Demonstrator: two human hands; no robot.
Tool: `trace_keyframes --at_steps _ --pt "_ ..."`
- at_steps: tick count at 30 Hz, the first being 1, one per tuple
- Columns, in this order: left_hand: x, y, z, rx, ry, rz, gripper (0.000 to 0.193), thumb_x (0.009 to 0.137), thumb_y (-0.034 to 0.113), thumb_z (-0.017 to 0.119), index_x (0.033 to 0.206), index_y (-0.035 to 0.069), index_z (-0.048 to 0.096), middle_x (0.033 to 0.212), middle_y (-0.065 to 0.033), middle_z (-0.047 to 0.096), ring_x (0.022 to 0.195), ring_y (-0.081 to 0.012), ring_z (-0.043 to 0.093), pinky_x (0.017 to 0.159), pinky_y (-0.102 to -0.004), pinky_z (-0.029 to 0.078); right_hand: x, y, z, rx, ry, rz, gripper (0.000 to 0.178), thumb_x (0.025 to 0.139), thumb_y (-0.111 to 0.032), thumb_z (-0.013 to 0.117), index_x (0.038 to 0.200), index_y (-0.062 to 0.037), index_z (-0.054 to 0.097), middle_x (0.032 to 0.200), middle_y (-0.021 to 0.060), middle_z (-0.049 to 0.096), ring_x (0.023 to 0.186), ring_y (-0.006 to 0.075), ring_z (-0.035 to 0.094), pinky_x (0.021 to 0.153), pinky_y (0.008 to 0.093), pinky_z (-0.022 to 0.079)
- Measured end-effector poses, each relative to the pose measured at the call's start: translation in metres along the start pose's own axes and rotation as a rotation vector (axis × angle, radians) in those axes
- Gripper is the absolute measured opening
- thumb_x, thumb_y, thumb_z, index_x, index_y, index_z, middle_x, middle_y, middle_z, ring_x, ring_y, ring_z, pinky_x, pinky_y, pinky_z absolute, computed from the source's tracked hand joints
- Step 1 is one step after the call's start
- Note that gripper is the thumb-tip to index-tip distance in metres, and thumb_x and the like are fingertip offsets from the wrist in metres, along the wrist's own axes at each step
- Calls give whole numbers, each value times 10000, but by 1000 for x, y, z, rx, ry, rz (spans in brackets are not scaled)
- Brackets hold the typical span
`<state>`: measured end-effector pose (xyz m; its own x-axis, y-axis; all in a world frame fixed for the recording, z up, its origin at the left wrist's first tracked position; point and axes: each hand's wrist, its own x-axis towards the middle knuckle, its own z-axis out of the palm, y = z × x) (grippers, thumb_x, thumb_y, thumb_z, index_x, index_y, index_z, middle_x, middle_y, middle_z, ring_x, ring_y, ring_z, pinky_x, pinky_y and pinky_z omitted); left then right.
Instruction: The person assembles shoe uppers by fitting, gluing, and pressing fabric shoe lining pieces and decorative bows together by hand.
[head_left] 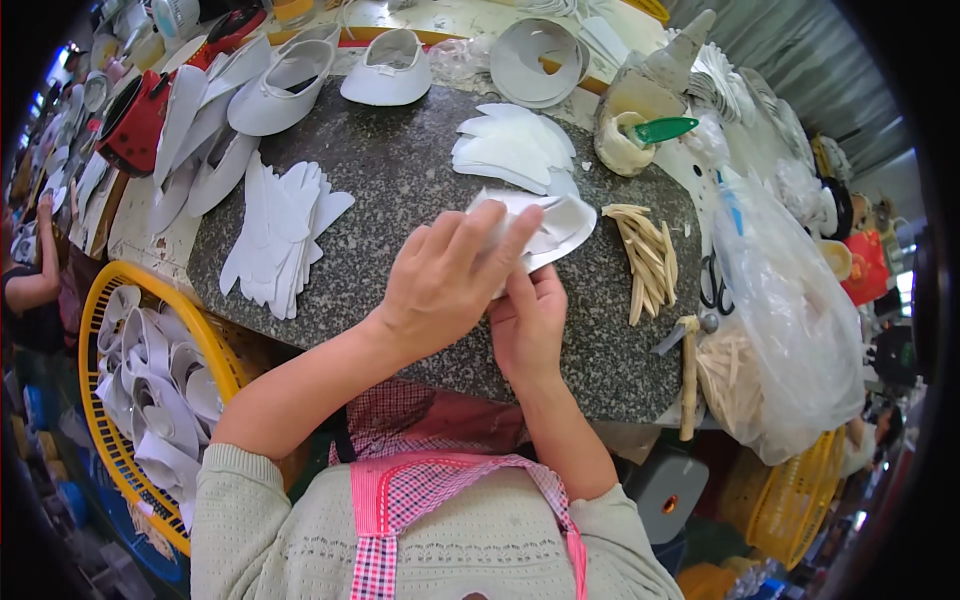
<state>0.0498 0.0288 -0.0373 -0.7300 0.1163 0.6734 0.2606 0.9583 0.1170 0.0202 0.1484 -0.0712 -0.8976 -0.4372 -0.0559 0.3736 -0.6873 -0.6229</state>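
Note:
Above the dark speckled stone slab [390, 170], a white shoe upper [572, 228] is held between my two hands. My left hand [440, 265] lies over its left side, fingers bent and pressing on it. From below, my right hand [530, 320] pinches its lower edge, with thumb up and fingers curled; part of the upper is hidden behind the hands. Just beyond it is a fanned stack of white cut pieces [512, 148]. Thin wooden sticks [645, 262] lie to the right, and another pile of white cut pieces [285, 232] lies to the left.
A crusted pot [622, 152] holds a green-handled brush [665, 129]. Scissors [714, 287], a hammer [689, 375] and a plastic bag [785, 310] sit at right. White uppers fill a yellow basket [232, 372] at left; more uppers [388, 70] stand behind. A person's arm [40, 260] shows far left.

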Motion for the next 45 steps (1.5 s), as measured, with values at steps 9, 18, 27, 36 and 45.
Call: trace_keyframes --at_steps 9,18,27,36,45 --pt "2 -5 -29 -244 -137 -18 728 542 382 783 1158 78 541 980 -90 559 873 -265 505 785 -356 432 6 -18 -19 -316 35 -190 266 829 -18 595 1081 37 527 1011 99 609 909 131 586 796 262 471" --pt "5 -4 -4 -437 -73 -122 397 626 198 770 962 53 616 931 -74 562 892 -240 520 767 -327 444 6 -32 -30 -327 -90 -134 240 842 -8 551 1073 51 520 1001 133 614 884 170 612 777 293 499" --pt "27 -30 32 -1495 -99 -1070 462 877 349 558 1193 16 499 1212 -124 513 1094 -183 506 902 -320 429 0 -35 -32 -60 -227 64 391 810 -35 609 1163 66 475 1066 143 603 939 191 609 837 317 487" --pt "3 -46 56 -1702 48 -1274 320 895 156 510 1171 -6 516 951 -84 632 792 -142 620 710 -251 507 6 -47 -58 -118 -178 -352 339 808 -112 643 1084 32 510 1047 135 597 911 209 606 873 355 466" --pt "17 3 1 -400 133 -8 360 695 298 732 962 87 616 984 -47 594 944 -222 546 810 -341 428 5 -41 -40 -556 -92 -377 173 826 -56 627 945 17 526 898 72 604 803 101 572 738 238 453"
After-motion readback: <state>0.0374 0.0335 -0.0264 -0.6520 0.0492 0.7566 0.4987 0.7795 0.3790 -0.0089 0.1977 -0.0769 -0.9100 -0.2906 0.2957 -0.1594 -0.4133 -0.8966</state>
